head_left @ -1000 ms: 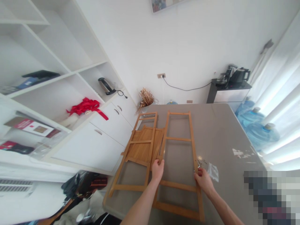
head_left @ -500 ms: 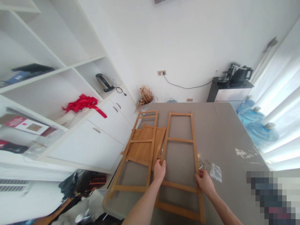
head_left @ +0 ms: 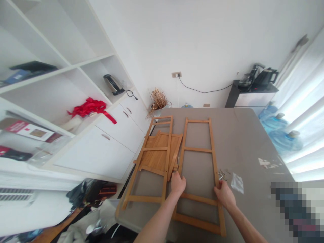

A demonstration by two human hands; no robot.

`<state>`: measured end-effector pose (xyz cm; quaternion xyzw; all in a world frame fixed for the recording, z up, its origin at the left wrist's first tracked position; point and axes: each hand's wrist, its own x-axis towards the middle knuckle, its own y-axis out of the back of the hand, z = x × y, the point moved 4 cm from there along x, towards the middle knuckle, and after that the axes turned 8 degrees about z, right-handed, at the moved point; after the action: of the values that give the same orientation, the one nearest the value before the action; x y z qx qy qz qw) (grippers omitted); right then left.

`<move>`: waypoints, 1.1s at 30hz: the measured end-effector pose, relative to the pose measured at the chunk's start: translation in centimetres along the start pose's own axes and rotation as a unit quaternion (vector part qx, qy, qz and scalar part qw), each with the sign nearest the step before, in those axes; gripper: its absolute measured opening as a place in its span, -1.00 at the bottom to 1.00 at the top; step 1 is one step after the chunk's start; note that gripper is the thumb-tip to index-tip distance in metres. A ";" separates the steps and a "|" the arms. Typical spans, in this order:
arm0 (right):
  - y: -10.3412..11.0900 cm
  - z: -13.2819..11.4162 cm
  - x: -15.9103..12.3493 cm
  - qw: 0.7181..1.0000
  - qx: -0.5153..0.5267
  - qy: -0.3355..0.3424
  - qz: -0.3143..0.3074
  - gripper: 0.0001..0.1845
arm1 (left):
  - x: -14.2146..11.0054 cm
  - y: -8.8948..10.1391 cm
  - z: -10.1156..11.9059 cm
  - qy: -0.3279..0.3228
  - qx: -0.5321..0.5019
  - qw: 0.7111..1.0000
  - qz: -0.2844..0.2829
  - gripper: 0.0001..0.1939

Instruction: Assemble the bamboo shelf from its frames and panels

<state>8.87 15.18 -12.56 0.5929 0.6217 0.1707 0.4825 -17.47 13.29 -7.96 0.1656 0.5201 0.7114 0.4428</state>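
Right grip (head_left: 226, 194) apparently around frame (head_left: 198, 149)

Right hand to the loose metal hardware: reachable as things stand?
Likely yes. The metal hardware lies on the table just beyond the right hand, outside the wooden frame, nothing visibly covering it. That hand grips the frame, so it would probably need to let go first.

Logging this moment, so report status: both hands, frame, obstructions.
Left hand and right hand on right-hand frame's side rails. Slatted panels close on left. Loose hardware beside right hand.
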 end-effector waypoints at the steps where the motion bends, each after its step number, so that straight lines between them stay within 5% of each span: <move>1: 0.0 0.0 0.0 1.000 -0.004 0.002 0.001 -0.53 | -0.2 0.1 0.1 -0.007 0.005 1.000 -0.001 -0.60; 7: 0.0 -0.7 -0.3 1.000 -0.027 0.010 0.001 -0.59 | -1.2 1.8 -0.1 -0.067 0.018 0.998 0.010 -0.57; 14: -0.1 -1.4 -0.8 0.998 -0.063 0.009 0.002 -0.62 | -1.8 5.7 -3.1 -0.086 0.049 0.990 0.104 -0.65; 20: 0.8 -2.0 -1.2 0.996 -0.092 0.013 0.008 -0.65 | -2.4 5.3 -5.9 -0.044 0.117 0.979 0.163 -0.61; 27: 1.7 -2.4 -1.9 0.993 -0.114 0.028 0.011 -0.68 | -3.4 5.2 -4.0 -0.152 0.120 0.967 0.168 -0.70; 33: 2.1 -2.0 -2.2 0.991 -0.125 0.036 0.007 -0.68 | -3.4 5.8 -4.4 -0.112 0.146 0.971 0.151 -0.66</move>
<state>8.07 14.40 -9.09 0.5254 0.6084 0.2718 0.5291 -21.29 7.59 -3.86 0.3843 0.5343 0.6631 0.3566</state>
